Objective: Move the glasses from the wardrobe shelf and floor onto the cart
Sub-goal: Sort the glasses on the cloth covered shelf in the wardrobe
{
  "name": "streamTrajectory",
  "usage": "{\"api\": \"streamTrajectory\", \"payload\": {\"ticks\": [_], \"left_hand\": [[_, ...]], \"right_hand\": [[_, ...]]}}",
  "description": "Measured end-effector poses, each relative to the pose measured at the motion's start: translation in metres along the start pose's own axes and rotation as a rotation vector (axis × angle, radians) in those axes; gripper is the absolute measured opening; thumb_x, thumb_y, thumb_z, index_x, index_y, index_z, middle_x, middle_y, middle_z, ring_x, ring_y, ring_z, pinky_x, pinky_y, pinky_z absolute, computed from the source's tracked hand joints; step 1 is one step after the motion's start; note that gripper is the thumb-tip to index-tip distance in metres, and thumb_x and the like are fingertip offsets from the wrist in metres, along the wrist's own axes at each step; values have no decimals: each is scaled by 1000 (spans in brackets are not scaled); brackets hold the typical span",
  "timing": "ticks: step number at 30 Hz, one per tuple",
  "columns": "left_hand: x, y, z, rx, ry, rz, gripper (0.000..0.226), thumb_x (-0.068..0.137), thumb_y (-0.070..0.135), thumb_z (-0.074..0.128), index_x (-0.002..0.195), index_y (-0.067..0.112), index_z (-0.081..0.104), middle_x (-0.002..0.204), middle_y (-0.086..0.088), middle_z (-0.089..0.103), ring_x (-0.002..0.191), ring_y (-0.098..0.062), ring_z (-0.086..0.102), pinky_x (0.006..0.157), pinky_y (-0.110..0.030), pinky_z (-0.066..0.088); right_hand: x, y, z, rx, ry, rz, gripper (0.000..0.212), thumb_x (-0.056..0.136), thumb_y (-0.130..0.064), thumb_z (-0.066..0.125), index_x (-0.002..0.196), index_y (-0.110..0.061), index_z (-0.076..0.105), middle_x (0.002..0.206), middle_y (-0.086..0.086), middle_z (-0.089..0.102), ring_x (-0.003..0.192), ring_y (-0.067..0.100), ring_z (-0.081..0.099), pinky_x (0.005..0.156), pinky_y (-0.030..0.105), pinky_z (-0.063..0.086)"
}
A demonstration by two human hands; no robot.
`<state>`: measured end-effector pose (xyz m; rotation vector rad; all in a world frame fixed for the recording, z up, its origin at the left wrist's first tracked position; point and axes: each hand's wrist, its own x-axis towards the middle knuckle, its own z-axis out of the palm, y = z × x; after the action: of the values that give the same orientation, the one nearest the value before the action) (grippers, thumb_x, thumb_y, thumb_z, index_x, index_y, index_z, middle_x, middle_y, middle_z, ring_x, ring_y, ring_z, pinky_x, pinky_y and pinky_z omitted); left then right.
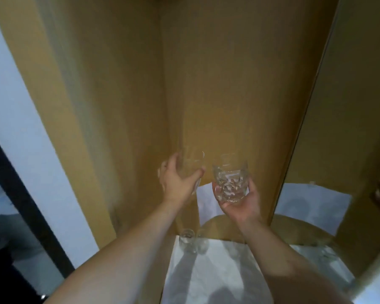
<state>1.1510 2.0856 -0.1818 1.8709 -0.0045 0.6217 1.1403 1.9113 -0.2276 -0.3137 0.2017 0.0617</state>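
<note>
Inside a yellow-brown wardrobe (217,84), a person holds two clear glasses, one in each hand, lifted in front of the back panel. The left hand (176,183) curls its fingers and thumb round a plain smooth glass (191,165), blurred and nearly invisible against the wood. The right hand (239,205) cups a cut-pattern tumbler (229,178) from below, fingers wrapped round its base, the glass tilted with its mouth away from the camera. The two glasses sit just beside each other, not touching.

Lower down, what appear to be two more small clear glasses (192,240) stand together at the far left corner of a white surface (217,277), between the forearms; blur makes the exact count uncertain. A mirrored door (338,150) on the right reflects the hand and the white paper. A white wall (15,128) and dark frame stand at left. No writing or label can be read anywhere.
</note>
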Motion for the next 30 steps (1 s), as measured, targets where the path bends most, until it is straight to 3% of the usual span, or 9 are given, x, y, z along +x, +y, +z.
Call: {"api": "streamTrajectory", "payload": {"ticks": [3,9,12,15,22,26,30], "left_hand": [[-8,30,-23,-48,4,38,81,67,49,90,136,22,56,130,-4,53,125,-23,46,108,-35,39],[-34,71,-57,-163,11,124,68,68,46,90,125,23,59,119,4,60,110,-15,55,94,-27,44],[-52,82,-69,-227,-29,90,61,69,44,89,118,30,56,111,8,64,102,-11,59,81,-11,42],[-69,88,-76,-258,-40,79,58,69,44,90,115,32,56,109,11,64,100,-7,59,73,0,36],[-110,102,-81,-269,-54,69,65,66,55,87,118,35,55,111,11,63,102,-8,59,79,-14,41],[-136,114,-76,-253,-59,55,74,60,71,79,122,39,52,112,15,61,103,-7,59,82,-23,47],[-167,138,-65,-226,-41,47,76,57,75,76,121,40,53,110,14,62,103,-13,60,91,-38,53]], "right_hand": [[-33,-2,25,-16,-34,-52,54,88,-43,69,129,-8,67,126,20,67,107,38,65,97,44,52],[-97,3,47,-6,-84,-61,61,85,-49,72,127,-6,66,122,24,68,115,36,63,98,46,51],[-130,8,46,-1,-115,-50,68,83,-56,72,128,-4,66,126,25,65,124,36,57,92,46,56],[-157,11,42,-39,-109,-44,70,81,-56,74,127,-4,67,127,25,65,123,36,58,100,47,50],[-201,2,35,-89,-105,-30,66,86,-55,70,130,-7,65,127,26,65,116,41,64,106,49,47],[-225,-11,29,-126,-95,-36,62,87,-53,69,129,-7,66,126,25,66,116,39,64,106,49,46],[-260,-36,17,-163,-96,-42,58,88,-54,65,117,-5,74,126,24,67,108,39,68,103,48,48]]}}
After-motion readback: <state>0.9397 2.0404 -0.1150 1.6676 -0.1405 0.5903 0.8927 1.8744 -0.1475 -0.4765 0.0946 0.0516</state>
